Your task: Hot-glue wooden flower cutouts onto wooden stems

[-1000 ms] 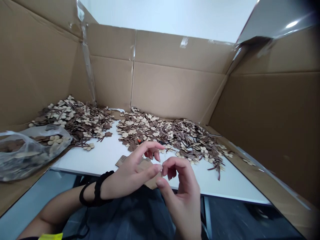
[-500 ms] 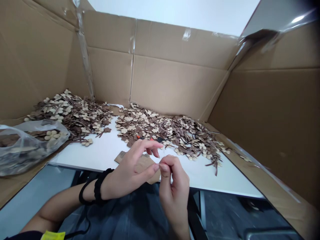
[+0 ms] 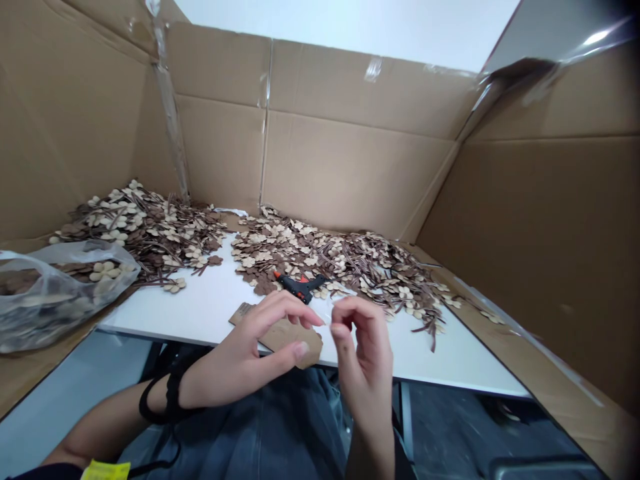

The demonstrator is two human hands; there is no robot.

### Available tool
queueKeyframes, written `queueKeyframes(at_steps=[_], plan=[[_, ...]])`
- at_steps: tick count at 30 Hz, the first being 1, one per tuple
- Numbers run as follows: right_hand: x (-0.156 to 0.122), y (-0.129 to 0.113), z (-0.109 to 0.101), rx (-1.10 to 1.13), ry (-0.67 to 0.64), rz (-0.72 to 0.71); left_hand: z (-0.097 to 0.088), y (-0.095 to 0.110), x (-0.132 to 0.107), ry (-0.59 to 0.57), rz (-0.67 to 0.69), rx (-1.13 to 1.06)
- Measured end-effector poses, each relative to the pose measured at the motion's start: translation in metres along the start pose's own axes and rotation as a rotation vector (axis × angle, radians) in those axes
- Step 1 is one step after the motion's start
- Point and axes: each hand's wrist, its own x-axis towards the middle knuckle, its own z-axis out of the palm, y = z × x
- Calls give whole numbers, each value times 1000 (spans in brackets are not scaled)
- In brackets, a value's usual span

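Over the table's front edge, my left hand (image 3: 255, 350) is open, its thumb and fingers spread apart with nothing between them. My right hand (image 3: 363, 360) is closed in a pinch, with thumb and index finger curled together. Whatever its fingertips hold, if anything, is too small to make out. The left fingertips come close to the right ones. Behind the hands a black and orange glue gun (image 3: 301, 288) lies on its side on the white table (image 3: 200, 310). Partly covered by my left hand is a brown cardboard piece (image 3: 307, 353).
A pile of cream and brown felt flowers and strips (image 3: 285, 243) spreads along the back. Another flower pile (image 3: 135, 220) fills the left corner. A clear plastic bag (image 3: 65, 300) of flowers sits at the left. Tall cardboard walls (image 3: 360, 140) surround the table.
My hands have moved apart, the right one going rightward and the left thumb leaving the right fingertips. The glue gun, mostly covered before, now shows.
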Motion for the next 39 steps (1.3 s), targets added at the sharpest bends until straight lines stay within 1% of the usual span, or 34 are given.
queueKeyframes(at_steps=[2,3,6,8,10,12,13,14,16,18,19,21,23,25,27,29,31,33,37,39], plan=[[1,0,1,-55,-107,-59,1,-1,0,0,15,-12],[2,0,1,-95,-131,-99,2,-1,-1,2,21,-14],[4,2,-2,-242,-143,-252,1,0,-1,4,1,24],[5,2,-6,-307,-191,-347,-3,3,-1,-4,-28,47],[3,1,-9,-254,-278,-395,-9,5,-1,-59,-52,3],[-3,1,-11,-86,-337,-378,-13,4,0,-186,-88,-141],[-7,1,-10,13,-341,-349,-14,2,0,-262,-117,-254],[-10,1,-8,102,-317,-313,-14,0,0,-326,-156,-386],[-17,1,-1,228,-187,-245,-10,-7,-1,-397,-246,-676],[-20,1,6,290,2,-193,-3,-15,-2,-394,-321,-937],[-20,1,9,302,85,-169,0,-20,-3,-384,-347,-1033],[-17,0,13,301,196,-124,6,-26,-4,-356,-368,-1148],[-14,-2,12,257,242,-67,9,-28,-4,-332,-357,-1185],[-12,-3,8,183,205,-15,9,-28,-4,-322,-322,-1168],[-12,-4,3,90,104,11,9,-26,-5,-313,-274,-1091],[-11,-5,0,17,17,8,8,-24,-7,-286,-228,-952],[-11,-6,0,12,22,27,8,-24,-9,-263,-167,-770],[-9,-7,2,108,57,98,8,-24,-11,-244,-78,-549],[-11,-8,9,511,70,264,13,-24,-12,-182,181,-112],[-14,-10,14,644,98,317,17,-24,-11,-132,302,60]])
